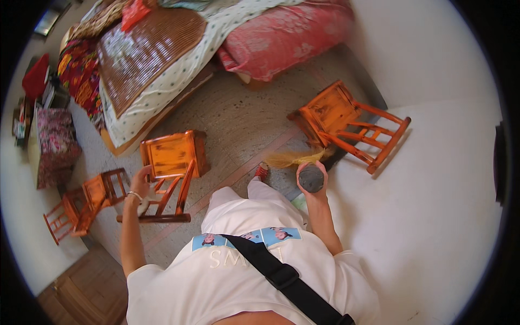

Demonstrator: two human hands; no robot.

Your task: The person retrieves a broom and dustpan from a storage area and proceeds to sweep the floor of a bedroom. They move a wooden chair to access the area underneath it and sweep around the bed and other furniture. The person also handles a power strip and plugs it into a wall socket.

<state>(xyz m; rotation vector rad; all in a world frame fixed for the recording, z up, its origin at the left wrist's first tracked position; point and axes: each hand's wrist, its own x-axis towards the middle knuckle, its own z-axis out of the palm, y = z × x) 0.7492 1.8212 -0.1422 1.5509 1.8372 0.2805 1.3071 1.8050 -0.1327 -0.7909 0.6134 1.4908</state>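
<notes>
Holding one straw broom (290,158)

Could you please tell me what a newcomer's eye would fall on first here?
Probably the glossy orange chair left of centre, by the left hand, and a similar chair at upper right. Next, right of centre, the right hand holds a round grey thing, with straw-coloured bristles beyond it. A dotted white sheet stands out at upper left.

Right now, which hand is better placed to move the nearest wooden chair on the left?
Left, most likely: the left hand is right at the chair, though its grip is unclear. The right hand is farther away, occupied by a grey round object.
</notes>
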